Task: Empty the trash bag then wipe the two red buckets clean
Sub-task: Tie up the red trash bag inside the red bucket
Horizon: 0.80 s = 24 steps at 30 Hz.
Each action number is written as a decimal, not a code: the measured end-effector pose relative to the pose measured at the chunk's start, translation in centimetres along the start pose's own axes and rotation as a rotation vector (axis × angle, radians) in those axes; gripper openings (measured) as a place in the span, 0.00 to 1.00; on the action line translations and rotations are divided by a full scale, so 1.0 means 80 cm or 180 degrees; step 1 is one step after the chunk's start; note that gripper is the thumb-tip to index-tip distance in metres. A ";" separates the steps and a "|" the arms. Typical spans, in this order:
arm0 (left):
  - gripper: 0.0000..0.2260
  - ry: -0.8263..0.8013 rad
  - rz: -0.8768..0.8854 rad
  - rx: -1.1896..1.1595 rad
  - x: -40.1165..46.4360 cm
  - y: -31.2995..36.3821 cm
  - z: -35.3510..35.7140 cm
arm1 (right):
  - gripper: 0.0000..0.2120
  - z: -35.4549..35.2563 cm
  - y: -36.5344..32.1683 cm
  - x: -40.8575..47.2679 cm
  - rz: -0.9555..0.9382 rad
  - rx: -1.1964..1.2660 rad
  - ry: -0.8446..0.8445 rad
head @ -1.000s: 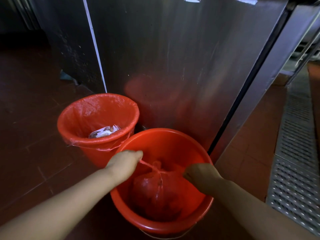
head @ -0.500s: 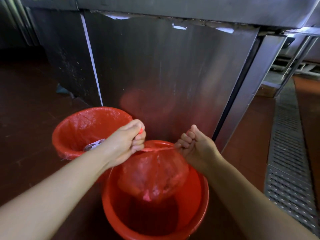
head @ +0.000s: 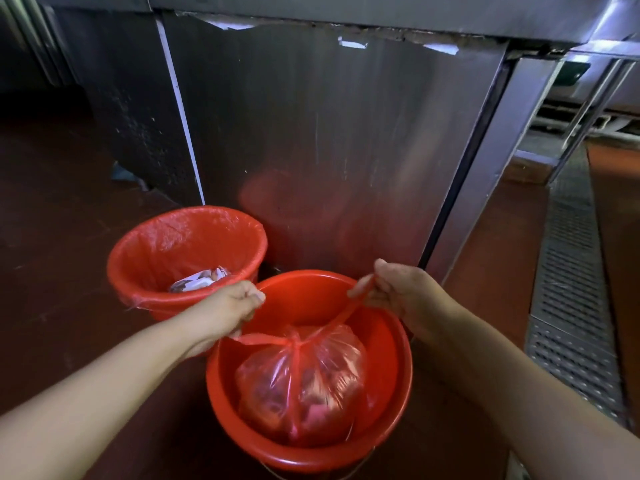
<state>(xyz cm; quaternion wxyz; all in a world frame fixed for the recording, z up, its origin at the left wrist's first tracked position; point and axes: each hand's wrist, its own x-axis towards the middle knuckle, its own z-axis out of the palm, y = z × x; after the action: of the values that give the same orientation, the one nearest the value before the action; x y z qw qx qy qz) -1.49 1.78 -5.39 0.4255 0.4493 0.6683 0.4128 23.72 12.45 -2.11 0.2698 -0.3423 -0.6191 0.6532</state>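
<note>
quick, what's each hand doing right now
Left hand: closed on one tie strip of the trash bag.
Right hand: closed on the other tie strip.

Dim scene, soft glare on steel panel (head: 346, 140), dark left floor, wide-angle edge bending

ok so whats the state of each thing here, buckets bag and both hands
near bucket: upright on the floor, unlined, tied bag inside
trash bag: knotted shut, full, its two handles pulled apart
far bucket: upright, lined with a red liner, some trash at the bottom
left hand: closed on one bag handle
right hand: closed on the other handle
</note>
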 end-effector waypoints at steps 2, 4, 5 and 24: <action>0.06 -0.0436 -0.0138 -0.0437 -0.011 0.023 0.026 | 0.21 0.014 -0.025 0.001 -0.0327 -0.0916 -0.0081; 0.09 -0.0822 -0.0197 -0.0775 -0.019 0.045 0.054 | 0.19 0.035 -0.038 0.002 -0.0507 -0.1214 -0.0084; 0.10 -0.0936 -0.0197 -0.0847 -0.021 0.054 0.066 | 0.19 0.043 -0.039 0.003 -0.0581 -0.1186 -0.0028; 0.11 -0.0057 -0.1156 -0.2244 0.000 0.077 0.027 | 0.08 0.067 0.051 -0.003 -0.0464 -0.0159 -0.0006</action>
<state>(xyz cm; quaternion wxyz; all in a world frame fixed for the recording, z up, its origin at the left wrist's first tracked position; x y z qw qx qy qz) 2.06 3.70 -0.25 0.6255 0.1537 0.5505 0.5311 19.99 8.56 -6.17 0.3074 -0.3024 -0.6588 0.6165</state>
